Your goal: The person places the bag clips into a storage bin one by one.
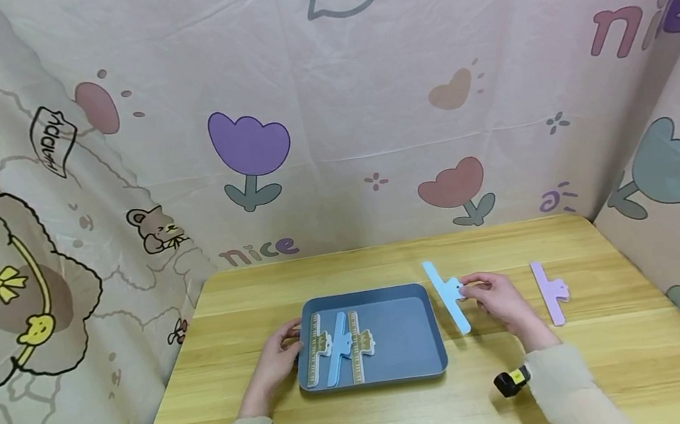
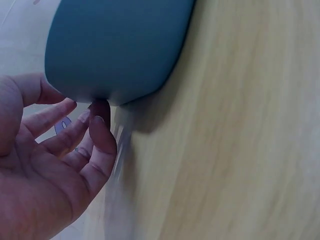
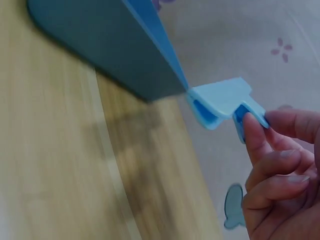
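A grey-blue tray [image 1: 404,332] lies on the table, and my left hand [image 1: 278,357] holds its left edge with the fingertips. The left wrist view shows those fingers [image 2: 102,135] against the tray's end wall [image 2: 120,50]. My right hand [image 1: 498,298] pinches the handle of a light blue long-jawed clip [image 1: 447,298], held above the table just right of the tray. In the right wrist view, thumb and finger squeeze this clip [image 3: 222,97] near the tray's corner. Inside the tray's left half lie a blue clip [image 1: 337,350] and two clear-and-gold clips [image 1: 316,351], [image 1: 356,349] side by side.
A purple clip [image 1: 549,292] lies on the wooden table [image 1: 394,423], right of my right hand. Behind the table hangs a printed curtain [image 1: 325,99], which also runs along both sides.
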A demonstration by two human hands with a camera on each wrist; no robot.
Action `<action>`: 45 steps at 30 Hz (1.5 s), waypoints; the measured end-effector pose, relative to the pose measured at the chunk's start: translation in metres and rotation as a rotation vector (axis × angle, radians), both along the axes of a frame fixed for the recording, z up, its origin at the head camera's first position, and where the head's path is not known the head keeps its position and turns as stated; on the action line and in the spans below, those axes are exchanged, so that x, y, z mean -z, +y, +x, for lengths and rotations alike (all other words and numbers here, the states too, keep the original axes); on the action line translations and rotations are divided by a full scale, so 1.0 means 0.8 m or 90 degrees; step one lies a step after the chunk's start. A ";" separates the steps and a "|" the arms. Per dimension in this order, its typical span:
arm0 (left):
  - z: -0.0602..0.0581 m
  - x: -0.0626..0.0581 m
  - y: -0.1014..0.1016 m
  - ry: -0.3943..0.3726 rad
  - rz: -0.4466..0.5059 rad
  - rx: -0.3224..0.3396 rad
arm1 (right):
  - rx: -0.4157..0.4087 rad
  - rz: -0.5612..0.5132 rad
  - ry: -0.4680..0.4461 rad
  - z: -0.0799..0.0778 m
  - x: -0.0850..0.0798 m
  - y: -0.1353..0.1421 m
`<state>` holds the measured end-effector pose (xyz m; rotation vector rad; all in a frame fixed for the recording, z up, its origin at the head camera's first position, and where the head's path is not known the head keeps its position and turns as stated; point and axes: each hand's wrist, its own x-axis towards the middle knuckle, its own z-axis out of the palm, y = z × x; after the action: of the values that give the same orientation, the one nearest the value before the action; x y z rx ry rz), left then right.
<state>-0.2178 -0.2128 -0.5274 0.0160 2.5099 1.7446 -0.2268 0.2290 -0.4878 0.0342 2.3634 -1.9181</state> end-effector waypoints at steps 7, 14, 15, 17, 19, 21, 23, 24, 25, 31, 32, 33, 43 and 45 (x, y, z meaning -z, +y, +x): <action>0.000 -0.003 -0.004 -0.009 0.036 0.006 | 0.039 -0.085 -0.002 0.006 -0.008 -0.041; -0.001 -0.004 -0.003 -0.017 0.057 -0.006 | 0.053 -0.119 -0.007 0.012 -0.009 -0.081; -0.001 -0.004 -0.004 -0.017 0.058 -0.008 | 0.054 -0.120 -0.007 0.013 -0.008 -0.086; -0.001 -0.003 -0.004 -0.017 0.057 -0.006 | 0.057 -0.121 -0.011 0.015 -0.007 -0.095; -0.001 -0.002 -0.005 -0.018 0.055 -0.005 | 0.064 -0.120 -0.020 0.017 -0.006 -0.103; -0.002 0.000 -0.005 -0.024 0.053 -0.005 | 0.072 -0.117 -0.025 0.018 -0.004 -0.111; -0.002 0.000 -0.005 -0.027 0.051 -0.004 | 0.078 -0.114 -0.029 0.019 -0.003 -0.117; -0.002 0.001 -0.005 -0.030 0.051 -0.004 | 0.077 -0.115 -0.027 0.019 -0.002 -0.119; -0.002 0.001 -0.004 -0.033 0.050 -0.005 | 0.077 -0.119 -0.026 0.019 -0.001 -0.122; -0.003 0.002 -0.002 -0.037 0.052 -0.003 | 0.060 -0.140 -0.042 0.019 0.007 -0.132; -0.003 0.002 -0.002 -0.037 0.053 -0.003 | 0.058 -0.141 -0.045 0.019 0.008 -0.134; -0.003 0.002 -0.002 -0.035 0.054 -0.003 | 0.057 -0.142 -0.048 0.019 0.009 -0.135; 0.001 0.001 -0.003 -0.026 0.047 0.002 | 0.057 -0.142 -0.059 0.021 0.016 -0.150; 0.001 0.000 -0.003 -0.028 0.046 0.001 | 0.050 -0.141 -0.054 0.022 0.017 -0.154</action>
<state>-0.2173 -0.2149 -0.5277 -0.0159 2.4158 1.8130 -0.2091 0.1059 -0.5015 0.1909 2.1133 -2.1566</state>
